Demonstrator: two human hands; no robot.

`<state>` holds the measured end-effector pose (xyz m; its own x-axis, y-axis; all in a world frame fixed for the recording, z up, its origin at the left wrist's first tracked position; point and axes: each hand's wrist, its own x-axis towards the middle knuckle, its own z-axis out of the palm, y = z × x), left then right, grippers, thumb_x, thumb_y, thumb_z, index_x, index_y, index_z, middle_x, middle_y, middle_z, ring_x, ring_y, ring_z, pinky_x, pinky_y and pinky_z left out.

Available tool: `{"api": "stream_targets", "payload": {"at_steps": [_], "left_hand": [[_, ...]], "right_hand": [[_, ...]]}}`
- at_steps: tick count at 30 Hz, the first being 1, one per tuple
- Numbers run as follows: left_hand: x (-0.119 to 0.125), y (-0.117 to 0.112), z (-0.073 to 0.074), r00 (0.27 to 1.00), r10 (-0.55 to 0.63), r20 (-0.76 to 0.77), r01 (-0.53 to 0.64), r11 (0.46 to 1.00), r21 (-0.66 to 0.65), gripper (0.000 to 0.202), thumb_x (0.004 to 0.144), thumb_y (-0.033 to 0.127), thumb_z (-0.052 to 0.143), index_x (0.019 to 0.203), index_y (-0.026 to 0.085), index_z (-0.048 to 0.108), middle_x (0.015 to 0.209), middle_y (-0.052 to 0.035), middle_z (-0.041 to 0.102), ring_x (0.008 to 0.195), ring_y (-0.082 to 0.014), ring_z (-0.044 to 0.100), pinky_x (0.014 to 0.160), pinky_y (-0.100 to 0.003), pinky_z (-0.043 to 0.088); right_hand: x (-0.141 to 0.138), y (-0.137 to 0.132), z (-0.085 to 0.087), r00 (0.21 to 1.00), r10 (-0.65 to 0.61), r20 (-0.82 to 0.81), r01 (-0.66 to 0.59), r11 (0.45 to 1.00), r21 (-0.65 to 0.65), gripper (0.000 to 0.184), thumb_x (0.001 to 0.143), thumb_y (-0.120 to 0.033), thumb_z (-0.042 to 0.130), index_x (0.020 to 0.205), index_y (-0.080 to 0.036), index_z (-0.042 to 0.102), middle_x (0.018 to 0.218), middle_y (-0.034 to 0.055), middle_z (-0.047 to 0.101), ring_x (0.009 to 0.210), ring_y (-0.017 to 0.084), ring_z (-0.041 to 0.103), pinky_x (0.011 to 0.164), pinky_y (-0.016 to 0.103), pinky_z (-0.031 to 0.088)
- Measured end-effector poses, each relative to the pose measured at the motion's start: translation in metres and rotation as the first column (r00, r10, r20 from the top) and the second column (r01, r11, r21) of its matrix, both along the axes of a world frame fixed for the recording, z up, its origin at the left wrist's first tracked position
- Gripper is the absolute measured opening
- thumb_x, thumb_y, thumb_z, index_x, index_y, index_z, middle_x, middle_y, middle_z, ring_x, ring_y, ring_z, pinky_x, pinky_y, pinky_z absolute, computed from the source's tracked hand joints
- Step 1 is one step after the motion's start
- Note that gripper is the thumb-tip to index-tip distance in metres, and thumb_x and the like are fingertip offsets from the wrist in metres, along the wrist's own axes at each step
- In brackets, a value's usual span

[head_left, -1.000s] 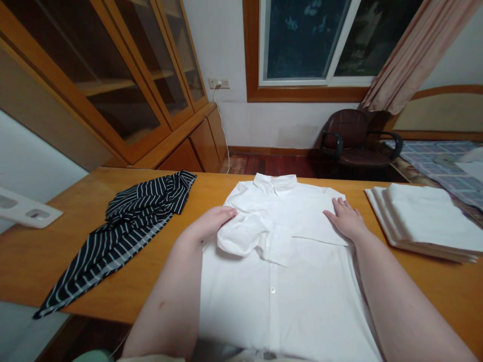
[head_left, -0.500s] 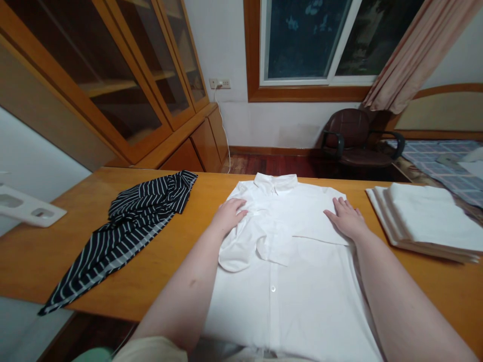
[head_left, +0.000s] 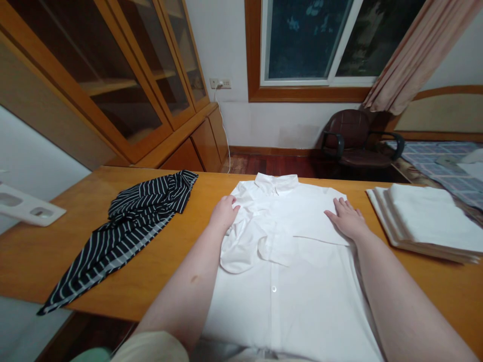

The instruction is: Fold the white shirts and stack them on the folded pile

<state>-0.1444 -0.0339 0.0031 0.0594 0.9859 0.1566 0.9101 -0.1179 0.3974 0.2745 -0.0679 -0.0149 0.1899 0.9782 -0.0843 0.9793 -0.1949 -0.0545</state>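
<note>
A white button-up shirt point(head_left: 313, 286) lies spread front up, its collar at the far side. My left hand point(head_left: 225, 211) is at the shirt's left shoulder edge, fingers curled in toward the thumb on the fabric; the fingertips are partly hidden. Beneath that hand the left sleeve lies folded in and wrinkled across the chest. On the opposite shoulder my right hand point(head_left: 347, 217) rests flat with its fingers apart. The right sleeve is folded across the chest, and its edge shows as a line.
To the left on the wooden table point(head_left: 181, 251) lies a black-and-white striped garment point(head_left: 139, 216). A stack of folded white cloth point(head_left: 426, 216) sits at the right. A white plastic piece with slots point(head_left: 33, 207) juts in at the far left. Beyond the table stands a brown armchair point(head_left: 350, 136).
My left hand has drawn slightly outward to the shirt's left edge, and its fingers have curled in. The fabric near it is more wrinkled. My right hand has stayed put.
</note>
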Motion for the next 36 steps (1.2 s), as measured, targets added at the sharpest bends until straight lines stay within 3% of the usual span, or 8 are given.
{"api": "stream_targets", "payload": {"at_steps": [12,19,21,26,28,32,34,36], "left_hand": [[-0.001,0.004,-0.007,0.989,0.125,0.080,-0.125,0.992,-0.011,0.036,0.078,0.028,0.061,0.113,0.023,0.059,0.093,-0.0040,0.062,0.084,-0.0187,0.059,0.075,-0.028,0.044],[-0.006,0.017,-0.014,0.968,0.145,0.204,-0.139,0.989,-0.044,0.014,0.078,0.033,0.058,0.077,0.020,0.065,0.073,-0.0015,0.060,0.072,-0.0167,0.057,0.064,-0.026,0.041],[-0.012,0.022,-0.019,0.924,0.199,0.327,-0.200,0.979,-0.030,0.013,0.077,0.032,0.058,0.077,0.020,0.063,0.068,0.0000,0.059,0.066,-0.0152,0.055,0.061,-0.025,0.041],[-0.036,0.027,-0.020,0.683,0.373,0.628,-0.439,0.897,-0.056,0.026,0.086,0.035,0.045,0.099,0.017,0.057,0.069,-0.0018,0.058,0.056,-0.0132,0.054,0.052,-0.026,0.044],[-0.042,0.024,-0.013,0.672,0.380,0.635,-0.480,0.877,-0.017,0.031,0.089,0.035,0.038,0.110,0.016,0.051,0.080,-0.0064,0.062,0.059,-0.0150,0.056,0.052,-0.028,0.046],[-0.030,0.011,0.005,0.801,0.206,0.562,-0.313,0.945,0.099,0.026,0.085,0.032,0.049,0.107,0.023,0.058,0.098,-0.0081,0.065,0.074,-0.0180,0.061,0.069,-0.033,0.050],[-0.017,0.004,0.011,0.895,-0.020,0.446,-0.019,0.996,0.083,0.025,0.081,0.032,0.055,0.102,0.023,0.064,0.103,-0.0065,0.067,0.087,-0.0192,0.063,0.083,-0.033,0.049],[-0.004,-0.002,0.012,0.937,-0.230,0.264,0.244,0.970,-0.021,0.032,0.081,0.035,0.055,0.108,0.023,0.065,0.118,-0.0070,0.064,0.108,-0.0213,0.058,0.097,-0.034,0.042]], "right_hand": [[0.001,0.000,0.000,1.000,0.000,-0.006,0.000,1.000,0.016,0.076,0.089,-0.062,0.020,0.147,-0.012,0.026,0.154,0.0121,0.021,0.141,0.027,0.018,0.110,0.053,0.020],[0.002,0.000,-0.003,1.000,0.001,-0.010,-0.001,1.000,0.019,0.077,0.089,-0.063,0.020,0.147,-0.012,0.026,0.154,0.0125,0.021,0.141,0.027,0.019,0.110,0.052,0.019],[0.002,0.000,-0.003,1.000,0.000,-0.015,0.000,1.000,0.018,0.077,0.089,-0.063,0.020,0.147,-0.012,0.027,0.154,0.0124,0.021,0.141,0.027,0.018,0.110,0.052,0.019],[0.001,-0.001,-0.001,1.000,0.004,-0.024,-0.004,1.000,0.029,0.076,0.089,-0.062,0.021,0.147,-0.013,0.027,0.153,0.0128,0.022,0.141,0.027,0.018,0.110,0.052,0.020],[0.001,-0.001,0.000,1.000,0.004,-0.029,-0.003,1.000,0.025,0.076,0.089,-0.062,0.021,0.147,-0.013,0.027,0.153,0.0128,0.022,0.141,0.028,0.018,0.110,0.053,0.020],[-0.001,-0.001,0.002,1.000,-0.003,-0.025,0.004,1.000,0.012,0.076,0.089,-0.061,0.021,0.147,-0.012,0.026,0.154,0.0120,0.020,0.141,0.027,0.018,0.110,0.053,0.019],[-0.002,-0.001,0.003,1.000,-0.005,-0.019,0.006,1.000,0.008,0.076,0.089,-0.061,0.021,0.147,-0.012,0.026,0.154,0.0118,0.021,0.141,0.027,0.018,0.110,0.052,0.019],[-0.003,-0.002,0.004,1.000,-0.006,-0.016,0.006,1.000,0.006,0.076,0.089,-0.061,0.021,0.147,-0.012,0.026,0.154,0.0119,0.021,0.141,0.027,0.018,0.111,0.052,0.019]]}}
